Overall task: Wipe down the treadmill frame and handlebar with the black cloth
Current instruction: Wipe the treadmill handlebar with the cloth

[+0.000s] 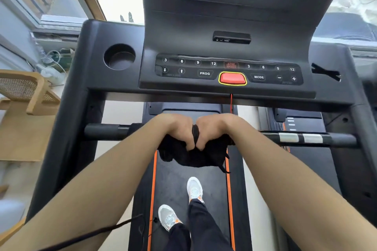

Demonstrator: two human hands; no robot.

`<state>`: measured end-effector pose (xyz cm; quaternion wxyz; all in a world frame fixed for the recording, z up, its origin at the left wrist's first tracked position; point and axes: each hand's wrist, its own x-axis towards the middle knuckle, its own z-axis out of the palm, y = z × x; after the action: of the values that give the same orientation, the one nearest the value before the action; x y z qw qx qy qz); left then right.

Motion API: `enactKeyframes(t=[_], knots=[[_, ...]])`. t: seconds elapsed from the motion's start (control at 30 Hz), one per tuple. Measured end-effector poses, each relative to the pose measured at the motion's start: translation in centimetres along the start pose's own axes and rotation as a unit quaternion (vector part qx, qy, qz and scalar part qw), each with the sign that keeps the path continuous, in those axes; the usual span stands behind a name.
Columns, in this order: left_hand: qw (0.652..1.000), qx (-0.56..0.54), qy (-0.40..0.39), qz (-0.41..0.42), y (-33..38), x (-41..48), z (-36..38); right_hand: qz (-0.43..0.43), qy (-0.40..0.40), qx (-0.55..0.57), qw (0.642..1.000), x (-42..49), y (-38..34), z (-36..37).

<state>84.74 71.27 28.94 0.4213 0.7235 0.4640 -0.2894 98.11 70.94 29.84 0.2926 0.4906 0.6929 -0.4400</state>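
Observation:
The black cloth (pixel 189 156) is bunched over the middle of the treadmill's horizontal handlebar (pixel 106 131), hanging below it. My left hand (pixel 176 129) and my right hand (pixel 214 129) sit side by side, both gripping the cloth around the bar, knuckles touching. The bar's middle is hidden under cloth and hands. Its right end carries two silver sensor plates (pixel 301 138). The black frame upright (pixel 67 128) rises at the left, and the console (pixel 228 71) lies ahead.
A red stop button (pixel 232 78) with its red cord (pixel 231 104) hangs just beyond my hands. A cup holder (pixel 119 57) is at the left. My feet stand on the belt (pixel 175 181). A wooden chair (pixel 26 91) stands left of the frame.

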Motion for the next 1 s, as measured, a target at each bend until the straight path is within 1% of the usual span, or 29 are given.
enactKeyframes(t=[0.03,0.07,0.1,0.13,0.17,0.2,0.23,0.27,0.3,0.33,0.37,0.4,0.43,0.47,0.5,0.53,0.57,0.6,0.63,0.67,0.7,0.73,0.8,0.87,0.9,0.97,1.0], knots=[[0.998,0.031,0.062,-0.004,0.1,-0.4,0.9,-0.001,0.031,-0.024,0.999,-0.2,0.1,0.6],[0.984,0.080,0.156,-0.011,0.1,-0.7,2.3,0.000,0.102,-0.064,0.993,-0.4,0.2,1.6],[0.951,0.133,0.279,-0.007,-0.1,-0.7,4.1,0.002,0.209,-0.113,0.971,-0.3,0.5,3.2],[0.905,0.178,0.386,0.006,-0.1,-0.8,5.6,-0.004,0.331,-0.163,0.929,-0.2,0.9,5.0],[0.860,0.202,0.469,0.017,-0.3,-0.7,6.9,-0.013,0.431,-0.210,0.877,0.2,1.1,6.8],[0.824,0.215,0.523,0.026,-0.8,-0.2,8.0,-0.019,0.504,-0.231,0.832,0.5,1.2,8.2],[0.814,0.221,0.537,0.017,-1.0,0.2,8.5,-0.020,0.545,-0.235,0.805,0.9,1.3,8.9],[0.816,0.225,0.533,0.014,-1.0,0.3,8.5,-0.020,0.557,-0.234,0.797,1.0,1.1,8.9],[0.832,0.225,0.507,0.013,-0.8,0.3,8.0,-0.015,0.527,-0.214,0.822,1.0,0.9,8.4],[0.856,0.222,0.467,0.009,-0.6,0.0,7.0,0.001,0.464,-0.193,0.864,0.6,0.6,7.4],[0.892,0.214,0.398,0.003,-0.3,-0.5,5.9,0.015,0.371,-0.184,0.910,-0.1,0.2,6.0],[0.929,0.184,0.321,-0.001,-0.1,-0.7,4.5,0.011,0.283,-0.168,0.944,-0.5,0.1,4.4],[0.958,0.139,0.250,-0.004,0.0,-1.0,3.2,0.010,0.205,-0.138,0.969,-0.9,0.0,2.8],[0.974,0.109,0.198,-0.010,0.2,-1.3,2.4,0.013,0.141,-0.102,0.985,-1.2,-0.3,1.7],[0.979,0.094,0.180,-0.017,0.5,-1.4,2.0,0.018,0.109,-0.073,0.991,-1.2,-0.4,1.2],[0.975,0.095,0.199,-0.027,0.5,-1.4,2.3,0.023,0.115,-0.057,0.991,-1.0,-0.5,1.2],[0.961,0.110,0.253,-0.035,0.5,-1.7,3.3,0.034,0.150,-0.061,0.986,-0.9,-0.6,1.9],[0.936,0.126,0.326,-0.038,0.4,-2.0,4.8,0.042,0.221,-0.084,0.971,-1.1,-0.6,3.1],[0.911,0.132,0.390,-0.036,0.4,-2.5,6.5,0.037,0.323,-0.111,0.939,-1.3,-0.5,4.8],[0.893,0.129,0.430,-0.035,0.3,-3.1,8.2,0.021,0.416,-0.129,0.900,-1.6,-0.2,6.9],[0.883,0.119,0.453,-0.029,0.1,-3.6,9.6,0.002,0.478,-0.136,0.868,-2.1,0.2,9.0],[0.877,0.099,0.470,-0.015,0.0,-4.0,10.6,-0.022,0.516,-0.135,0.846,-2.5,0.6,10.6],[0.865,0.052,0.499,0.006,0.1,-5.0,11.5,-0.063,0.531,-0.109,0.838,-3.2,1.3,12.4],[0.847,0.017,0.531,0.003,0.5,-5.8,11.0,-0.089,0.551,-0.050,0.828,-3.9,1.3,12.4],[0.844,0.006,0.537,-0.006,0.8,-6.0,10.4,-0.095,0.561,-0.019,0.822,-4.1,1.4,11.8],[0.864,-0.024,0.501,-0.036,1.1,-6.1,8.9,-0.081,0.571,0.011,0.817,-4.3,1.5,10.0],[0.872,-0.036,0.485,-0.046,1.2,-5.9,8.4,-0.064,0.557,0.019,0.828,-4.4,1.5,8.9]])
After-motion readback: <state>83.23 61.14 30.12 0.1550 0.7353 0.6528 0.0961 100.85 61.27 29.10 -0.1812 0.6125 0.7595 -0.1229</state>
